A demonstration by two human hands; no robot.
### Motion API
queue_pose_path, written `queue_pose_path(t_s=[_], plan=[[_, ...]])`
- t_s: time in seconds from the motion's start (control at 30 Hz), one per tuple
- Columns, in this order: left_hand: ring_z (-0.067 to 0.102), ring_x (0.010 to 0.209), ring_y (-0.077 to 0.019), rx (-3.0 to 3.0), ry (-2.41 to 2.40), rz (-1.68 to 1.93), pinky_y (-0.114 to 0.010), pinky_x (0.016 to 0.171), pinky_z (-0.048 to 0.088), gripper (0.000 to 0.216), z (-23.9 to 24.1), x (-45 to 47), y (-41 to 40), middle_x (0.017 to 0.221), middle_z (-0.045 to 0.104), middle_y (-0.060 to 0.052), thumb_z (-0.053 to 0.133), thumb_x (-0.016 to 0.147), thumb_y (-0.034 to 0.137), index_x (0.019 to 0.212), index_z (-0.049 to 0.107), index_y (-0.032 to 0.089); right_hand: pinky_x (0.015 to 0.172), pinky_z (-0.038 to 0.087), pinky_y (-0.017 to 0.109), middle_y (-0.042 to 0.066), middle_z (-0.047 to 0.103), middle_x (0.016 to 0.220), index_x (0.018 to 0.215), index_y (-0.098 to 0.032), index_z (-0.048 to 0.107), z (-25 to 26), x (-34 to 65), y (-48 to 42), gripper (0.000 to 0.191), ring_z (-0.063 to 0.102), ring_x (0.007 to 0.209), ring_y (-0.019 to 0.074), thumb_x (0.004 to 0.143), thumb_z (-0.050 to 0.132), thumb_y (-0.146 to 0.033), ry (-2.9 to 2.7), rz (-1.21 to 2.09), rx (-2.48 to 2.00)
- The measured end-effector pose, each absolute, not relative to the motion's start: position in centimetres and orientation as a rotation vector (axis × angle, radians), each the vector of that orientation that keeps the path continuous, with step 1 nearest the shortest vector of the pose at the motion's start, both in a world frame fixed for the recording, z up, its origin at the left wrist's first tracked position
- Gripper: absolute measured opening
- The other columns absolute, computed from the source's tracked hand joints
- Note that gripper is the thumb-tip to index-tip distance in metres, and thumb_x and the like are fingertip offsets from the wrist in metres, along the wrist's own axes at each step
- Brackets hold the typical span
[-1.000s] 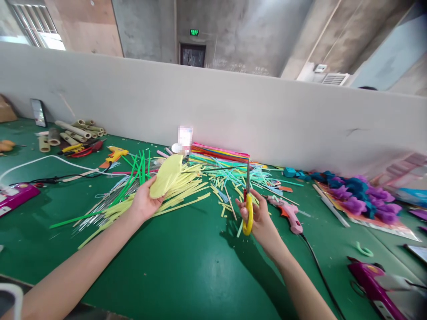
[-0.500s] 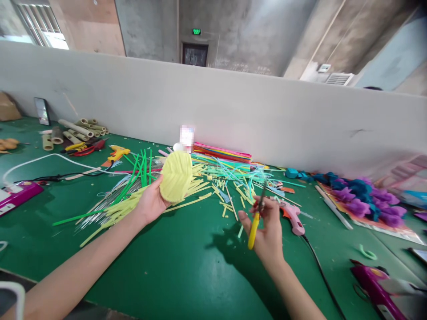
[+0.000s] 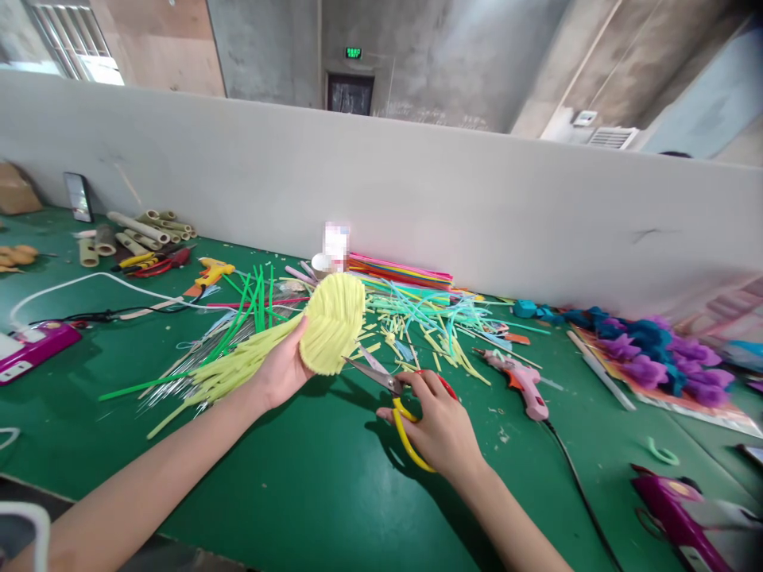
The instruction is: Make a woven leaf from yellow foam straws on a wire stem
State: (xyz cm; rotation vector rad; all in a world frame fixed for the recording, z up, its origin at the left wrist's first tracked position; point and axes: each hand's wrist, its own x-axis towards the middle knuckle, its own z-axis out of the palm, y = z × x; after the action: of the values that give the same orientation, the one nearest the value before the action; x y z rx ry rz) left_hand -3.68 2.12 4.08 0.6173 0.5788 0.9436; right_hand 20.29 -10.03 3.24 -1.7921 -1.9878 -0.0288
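Note:
My left hand [image 3: 284, 367] grips a yellow leaf-shaped piece [image 3: 334, 324], made of pipe cleaners laid side by side, by its lower left edge. The piece is held up above the table, its ribbed face towards me. In my right hand [image 3: 438, 421] are scissors [image 3: 390, 388] with one yellow and one red handle. Their blades are spread, and the tips point at the lower right edge of the yellow piece, close to it. Whether they touch it I cannot tell. Yellow pipe cleaners [image 3: 238, 361] lie in a bundle behind my left wrist.
On the green table [image 3: 334, 492], cut pipe cleaner bits [image 3: 441, 342] lie behind the scissors. A pink glue gun [image 3: 524, 383] rests on the right with its cord trailing forward. Purple and blue fuzzy flowers [image 3: 649, 357] lie far right. A yellow glue gun [image 3: 213, 272] is at left.
My right hand has moved left with the scissors, turning them towards the yellow piece, and the blades have opened. My left hand has shifted the piece slightly right.

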Motion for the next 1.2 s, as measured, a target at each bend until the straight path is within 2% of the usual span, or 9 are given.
queue_pose_path(t_s=[0.1,0.27,0.47,0.63,0.83,1.2], plan=[[0.063,0.117,-0.0308,0.614,0.566,0.942,-0.041,0.09,0.059,0.045,4.3,-3.5,2.0,0.133,0.063,-0.013,0.046,0.099,0.041,0.136,0.055,0.018,0.061,0.053,0.03,0.007,0.065,0.106,0.113,-0.026,0.057,3.2,19.9,-10.1,0.039,0.069,0.081,0.0232,0.087,0.06,-0.054,-2.034,-0.055,-1.771],[0.065,0.115,-0.0284,0.581,0.566,0.917,-0.039,0.089,0.059,0.046,4.3,-3.4,1.7,0.132,0.064,-0.013,0.042,0.1,0.04,0.137,0.054,0.015,0.065,0.054,0.034,0.011,0.066,0.106,0.126,-0.019,0.05,2.9,19.0,-10.2,0.05,0.069,0.086,0.0267,0.089,0.056,-0.052,-2.112,-0.13,-1.719],[0.064,0.117,-0.0305,0.511,0.485,0.865,-0.046,0.095,0.056,0.05,4.3,-3.4,1.6,0.132,0.064,-0.015,0.039,0.101,0.039,0.144,0.045,0.014,0.067,0.052,0.032,0.011,0.067,0.1,0.12,-0.016,0.054,2.2,18.7,-10.2,0.044,0.069,0.082,0.0257,0.091,0.054,-0.05,-2.185,-0.26,-1.678],[0.06,0.121,-0.0319,0.504,0.485,0.862,-0.047,0.096,0.056,0.049,4.5,-3.4,1.7,0.134,0.062,-0.016,0.034,0.102,0.039,0.142,0.047,0.014,0.065,0.05,0.032,0.01,0.067,0.095,0.117,-0.016,0.058,2.1,18.5,-10.3,0.041,0.068,0.076,0.0247,0.091,0.054,-0.048,-2.256,-0.34,-1.656],[0.059,0.122,-0.0355,0.501,0.457,0.817,-0.057,0.096,0.054,0.052,4.1,-3.7,2.0,0.134,0.061,-0.019,0.031,0.103,0.041,0.143,0.046,0.011,0.066,0.049,0.031,0.01,0.068,0.095,0.112,-0.017,0.06,2.1,18.6,-10.4,0.034,0.068,0.076,0.0231,0.092,0.054,-0.044,-2.308,-0.354,-1.595],[0.056,0.126,-0.035,0.516,0.465,0.799,-0.057,0.1,0.049,0.052,4.4,-4.0,2.3,0.138,0.058,-0.018,0.032,0.103,0.04,0.146,0.041,0.013,0.067,0.047,0.031,0.009,0.07,0.096,0.113,-0.015,0.06,2.5,19.1,-10.3,0.035,0.067,0.075,0.0229,0.093,0.054,-0.043,-2.334,-0.448,-1.546]])
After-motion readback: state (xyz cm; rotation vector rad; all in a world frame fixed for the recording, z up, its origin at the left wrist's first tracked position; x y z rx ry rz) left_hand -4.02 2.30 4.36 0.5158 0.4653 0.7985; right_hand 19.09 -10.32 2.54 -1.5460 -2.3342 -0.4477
